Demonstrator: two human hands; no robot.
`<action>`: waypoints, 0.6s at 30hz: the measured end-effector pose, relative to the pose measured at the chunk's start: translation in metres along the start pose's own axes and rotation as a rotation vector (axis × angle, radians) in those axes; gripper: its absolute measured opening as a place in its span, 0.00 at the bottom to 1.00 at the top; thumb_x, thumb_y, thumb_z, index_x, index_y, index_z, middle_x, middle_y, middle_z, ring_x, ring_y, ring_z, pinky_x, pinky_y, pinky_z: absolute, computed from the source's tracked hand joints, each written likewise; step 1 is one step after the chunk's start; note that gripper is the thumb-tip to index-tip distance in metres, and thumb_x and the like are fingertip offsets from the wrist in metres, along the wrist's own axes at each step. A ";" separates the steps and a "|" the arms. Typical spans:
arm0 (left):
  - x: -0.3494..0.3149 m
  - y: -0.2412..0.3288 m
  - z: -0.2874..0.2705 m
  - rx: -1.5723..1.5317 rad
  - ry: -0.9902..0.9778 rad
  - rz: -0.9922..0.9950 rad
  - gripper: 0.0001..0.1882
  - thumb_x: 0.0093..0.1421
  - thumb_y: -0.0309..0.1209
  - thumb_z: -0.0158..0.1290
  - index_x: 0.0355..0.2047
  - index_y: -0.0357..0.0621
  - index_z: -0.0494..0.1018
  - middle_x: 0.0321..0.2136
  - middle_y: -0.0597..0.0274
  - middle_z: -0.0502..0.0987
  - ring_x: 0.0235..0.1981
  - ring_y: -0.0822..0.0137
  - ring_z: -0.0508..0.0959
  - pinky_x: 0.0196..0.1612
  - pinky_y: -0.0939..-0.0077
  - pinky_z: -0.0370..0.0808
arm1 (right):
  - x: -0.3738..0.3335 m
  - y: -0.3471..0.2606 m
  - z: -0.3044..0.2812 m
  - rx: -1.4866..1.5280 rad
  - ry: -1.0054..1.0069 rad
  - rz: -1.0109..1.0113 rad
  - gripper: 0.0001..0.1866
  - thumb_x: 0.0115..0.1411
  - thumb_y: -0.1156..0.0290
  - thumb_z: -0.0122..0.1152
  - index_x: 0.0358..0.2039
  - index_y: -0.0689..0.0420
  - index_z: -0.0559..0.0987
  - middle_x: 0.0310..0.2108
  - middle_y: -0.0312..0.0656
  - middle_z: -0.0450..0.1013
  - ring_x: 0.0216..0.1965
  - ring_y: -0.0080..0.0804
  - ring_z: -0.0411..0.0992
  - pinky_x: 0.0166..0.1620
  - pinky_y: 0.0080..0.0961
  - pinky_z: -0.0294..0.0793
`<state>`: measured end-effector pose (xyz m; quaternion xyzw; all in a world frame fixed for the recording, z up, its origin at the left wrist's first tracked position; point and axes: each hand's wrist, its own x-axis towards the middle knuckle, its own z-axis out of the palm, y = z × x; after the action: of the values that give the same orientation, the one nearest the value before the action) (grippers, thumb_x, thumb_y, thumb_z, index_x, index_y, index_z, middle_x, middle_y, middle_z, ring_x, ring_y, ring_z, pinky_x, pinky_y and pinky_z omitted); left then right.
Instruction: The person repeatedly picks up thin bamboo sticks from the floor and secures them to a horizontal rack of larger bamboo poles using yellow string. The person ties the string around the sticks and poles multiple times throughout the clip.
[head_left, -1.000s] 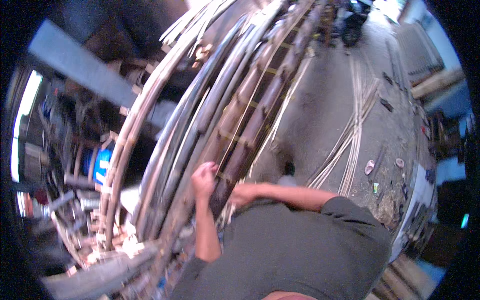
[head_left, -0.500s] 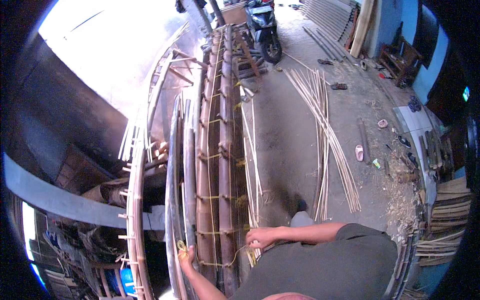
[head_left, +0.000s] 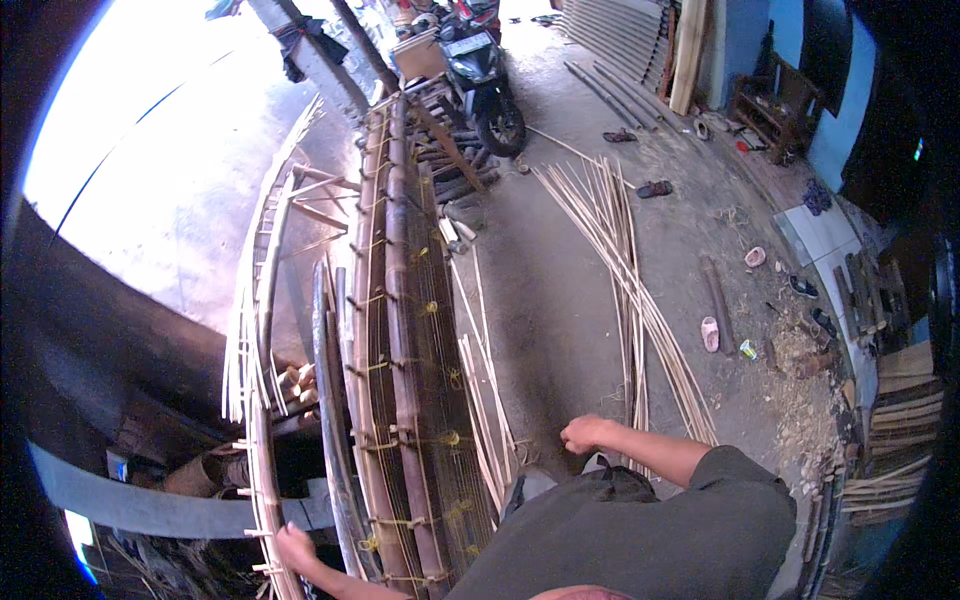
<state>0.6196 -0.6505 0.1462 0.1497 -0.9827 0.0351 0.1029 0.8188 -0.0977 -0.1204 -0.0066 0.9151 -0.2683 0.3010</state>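
My left hand (head_left: 295, 548) is at the lower left, against or just beside a pale bamboo rail (head_left: 262, 480) with short pegs. Its fingers are blurred and partly hidden. My right hand (head_left: 585, 434) is closed, raised over the floor in front of my body; anything inside it is too small to make out. Between my arms runs a long frame of brown bamboo poles (head_left: 402, 350), lashed at intervals with yellow cord (head_left: 405, 522). Dark mesh (head_left: 440, 400) stretches along its right side. A small loop of yellow cord (head_left: 368, 544) sits at the frame's left edge.
Loose bamboo strips (head_left: 640, 290) lie crossed on the floor to the right; more strips (head_left: 480, 420) lie beside the mesh. A motorcycle (head_left: 485, 85) stands beyond the frame's far end. Sandals (head_left: 710, 334) and wood shavings (head_left: 800, 400) are scattered at right.
My left hand has moved left from the yellow cord bundle toward the pegged rail. My right hand has moved right and up, away from the lashed poles. The view has shifted.
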 end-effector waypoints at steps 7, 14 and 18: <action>0.027 0.354 -0.001 -0.576 -0.357 0.654 0.21 0.64 0.36 0.48 0.53 0.35 0.69 0.38 0.42 0.79 0.40 0.54 0.80 0.44 0.66 0.74 | 0.057 0.102 -0.058 0.266 0.197 0.147 0.16 0.54 0.62 0.48 0.38 0.55 0.79 0.37 0.49 0.77 0.41 0.50 0.75 0.43 0.46 0.73; -0.029 0.672 0.092 -0.351 -0.742 1.238 0.21 0.63 0.37 0.47 0.54 0.41 0.69 0.44 0.40 0.75 0.47 0.44 0.74 0.49 0.58 0.72 | 0.091 0.225 -0.022 0.539 0.191 0.554 0.15 0.54 0.63 0.49 0.31 0.59 0.81 0.34 0.51 0.77 0.38 0.49 0.76 0.42 0.44 0.73; -0.107 0.781 0.180 -0.181 -1.007 1.776 0.27 0.57 0.32 0.52 0.58 0.46 0.64 0.47 0.39 0.73 0.45 0.40 0.74 0.47 0.52 0.72 | 0.076 0.292 -0.031 0.761 0.579 0.781 0.16 0.57 0.59 0.51 0.32 0.58 0.81 0.33 0.54 0.77 0.35 0.47 0.76 0.39 0.41 0.73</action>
<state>0.4498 0.1066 -0.0824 -0.6431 -0.6669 -0.0425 -0.3740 0.7830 0.1536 -0.2857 0.5100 0.7346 -0.4367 0.0975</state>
